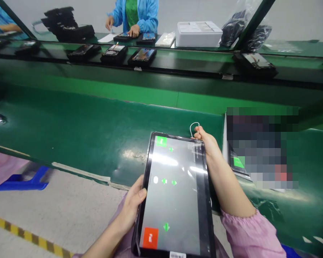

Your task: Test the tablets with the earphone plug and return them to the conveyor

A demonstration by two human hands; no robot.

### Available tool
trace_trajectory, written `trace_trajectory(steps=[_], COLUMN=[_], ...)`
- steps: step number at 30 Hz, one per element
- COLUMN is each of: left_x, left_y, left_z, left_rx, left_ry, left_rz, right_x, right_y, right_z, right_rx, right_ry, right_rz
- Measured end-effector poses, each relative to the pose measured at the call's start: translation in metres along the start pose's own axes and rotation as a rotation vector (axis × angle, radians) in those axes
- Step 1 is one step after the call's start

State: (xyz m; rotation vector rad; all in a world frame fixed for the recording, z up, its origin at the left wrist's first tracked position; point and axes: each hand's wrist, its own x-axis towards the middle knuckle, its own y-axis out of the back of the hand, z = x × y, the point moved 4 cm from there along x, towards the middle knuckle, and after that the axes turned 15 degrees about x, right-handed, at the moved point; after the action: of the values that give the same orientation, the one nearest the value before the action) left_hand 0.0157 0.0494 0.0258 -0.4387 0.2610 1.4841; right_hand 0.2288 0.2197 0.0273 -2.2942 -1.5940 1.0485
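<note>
A black-framed tablet [174,202] is tilted upright in front of me. Its lit grey screen carries green arrows, a green square at the top left and a red square reading "Fail" at the bottom left. My left hand [134,200] grips the tablet's left edge, thumb on the front and the other fingers hidden behind. At the top right corner, my right hand [208,143] has its fingers closed on a thin white cable [190,129], which loops up beside the fingertips. Part of the cable is hidden behind the tablet.
The green bench [97,125] runs across. At right lies another screen [238,162], partly covered by a blurred patch. Beyond, a dark conveyor [188,66] bears several black trays [142,57]. A co-worker in blue [149,16] handles devices behind it, near a white box [199,34].
</note>
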Motion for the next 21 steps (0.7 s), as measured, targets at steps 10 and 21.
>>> trace_trajectory(steps=[10, 21], left_x=[0.015, 0.021], left_y=[-0.007, 0.003], left_z=[0.002, 0.007], left_rx=[-0.006, 0.006], left_ry=[-0.031, 0.040], left_rz=[0.009, 0.059], right_x=[-0.068, -0.112], right_y=[-0.036, 0.020], right_z=[-0.030, -0.067], right_rx=[-0.786, -0.342], right_ry=[0.944, 1.060], right_rz=[-0.846, -0.327])
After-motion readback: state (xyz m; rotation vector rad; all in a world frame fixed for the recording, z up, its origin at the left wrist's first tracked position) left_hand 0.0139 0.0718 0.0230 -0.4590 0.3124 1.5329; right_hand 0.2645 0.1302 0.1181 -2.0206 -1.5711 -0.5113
